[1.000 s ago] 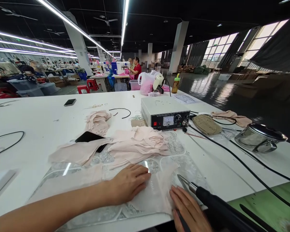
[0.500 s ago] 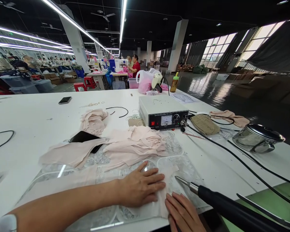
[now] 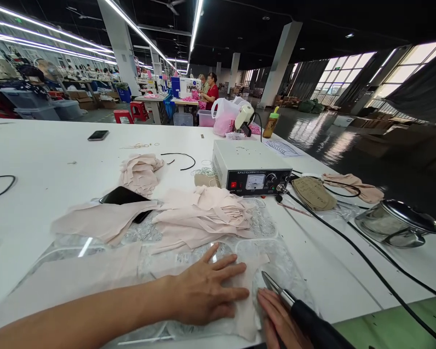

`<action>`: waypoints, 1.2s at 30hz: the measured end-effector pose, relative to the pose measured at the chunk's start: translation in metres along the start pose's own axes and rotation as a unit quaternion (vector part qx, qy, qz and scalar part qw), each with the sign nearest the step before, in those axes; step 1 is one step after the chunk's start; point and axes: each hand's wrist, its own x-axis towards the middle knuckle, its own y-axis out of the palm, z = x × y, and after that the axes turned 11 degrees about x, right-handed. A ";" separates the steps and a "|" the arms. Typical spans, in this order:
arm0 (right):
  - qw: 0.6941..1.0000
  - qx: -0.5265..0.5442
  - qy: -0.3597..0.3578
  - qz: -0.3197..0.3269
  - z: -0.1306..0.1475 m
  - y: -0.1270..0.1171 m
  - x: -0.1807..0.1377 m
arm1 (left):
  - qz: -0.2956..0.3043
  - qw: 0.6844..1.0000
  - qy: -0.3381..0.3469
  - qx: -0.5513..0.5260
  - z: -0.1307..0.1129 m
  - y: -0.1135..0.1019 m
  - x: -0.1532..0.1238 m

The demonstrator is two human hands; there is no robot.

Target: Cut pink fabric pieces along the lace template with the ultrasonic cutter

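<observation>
My left hand [image 3: 214, 291] lies palm down with its fingers spread, pressing a strip of thin pale pink fabric [image 3: 249, 310] onto a glass sheet [image 3: 286, 264]. At the strip's right edge, my right hand [image 3: 279, 317] has straight fingers close together, their tips on or just beside the cloth. An ultrasonic cutter [image 3: 308, 320], with a black handle and pointed metal tip, runs along this hand, its handle reaching past the table edge. The grip itself is partly hidden. The tip points at the fabric's right edge. Behind lies a pile of pink fabric pieces [image 3: 206, 213].
A control box [image 3: 254, 162] with dial and knobs stands behind the pile, a black cable [image 3: 334, 232] running right. Nearby are a glass mug [image 3: 392, 225], a brown pattern piece [image 3: 314, 193], a black tablet-like slab [image 3: 123, 195] and a phone [image 3: 98, 135]. Co-workers sit farther back.
The view has shifted slightly. The cutter's handle has swung left and down, closer against my right hand, while its tip stays near the fabric edge. My left hand keeps pressing in place.
</observation>
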 end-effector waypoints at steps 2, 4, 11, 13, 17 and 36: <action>0.998 -0.034 0.001 0.047 0.000 -0.002 0.005 | -0.003 1.000 0.017 -0.010 -0.002 -0.002 -0.003; 0.994 -0.070 -0.029 0.075 0.001 -0.002 0.011 | -0.011 0.999 0.037 -0.016 -0.001 -0.001 -0.006; 0.995 -0.091 -0.017 0.038 0.008 0.005 0.018 | 0.017 0.998 0.056 -0.021 0.008 0.003 -0.016; 0.997 -0.078 -0.007 0.015 0.010 0.006 0.018 | 0.031 0.998 0.058 -0.019 0.009 0.001 -0.021; 0.998 -0.067 -0.012 -0.002 0.013 0.005 0.020 | 0.046 0.997 0.062 -0.013 0.005 -0.005 -0.031; 0.994 -0.065 -0.085 0.019 0.014 0.001 0.013 | 0.018 0.998 0.051 -0.034 0.015 0.004 -0.035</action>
